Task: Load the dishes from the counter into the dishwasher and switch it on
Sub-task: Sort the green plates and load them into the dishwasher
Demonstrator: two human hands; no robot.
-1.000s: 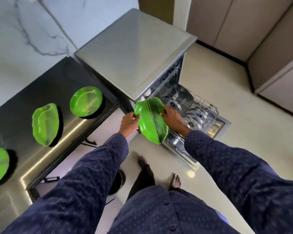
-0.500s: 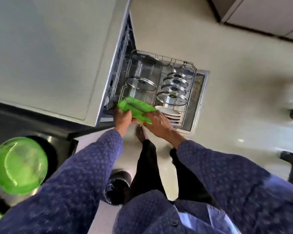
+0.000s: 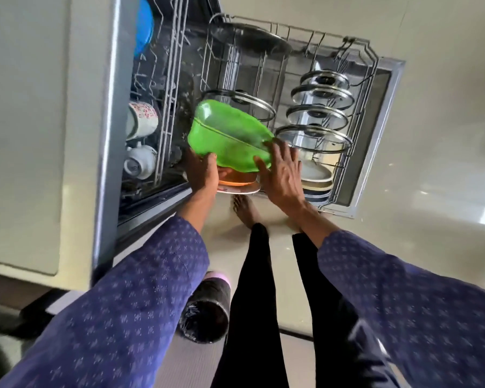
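Pale glossy floor (image 3: 445, 169) runs under an open dishwasher (image 3: 107, 163), whose lower rack (image 3: 373, 88) is pulled out over the dropped door. Above the near end of that rack hangs a green leaf-shaped dish (image 3: 230, 138), tilted, its hollow side turned away from the camera. Both hands carry it. The left hand (image 3: 202, 172) grips the dish's near left edge, thumb on top and fingers curled beneath. The right hand (image 3: 280, 172) presses against the right edge with its fingers spread and nearly straight, thumb laid on the green rim. Just below the dish, an orange plate (image 3: 235, 177) and a white plate (image 3: 241, 189) stand in the rack. To the right, four glass lids (image 3: 319, 113) sit upright in a row, with more plates (image 3: 317, 177) stacked on edge nearer the camera. Inside the machine, white cups (image 3: 140, 121) lie in the upper rack beside something blue (image 3: 143, 26). On the floor by the person's black-trousered legs stands a bin (image 3: 205, 312) with a black liner.
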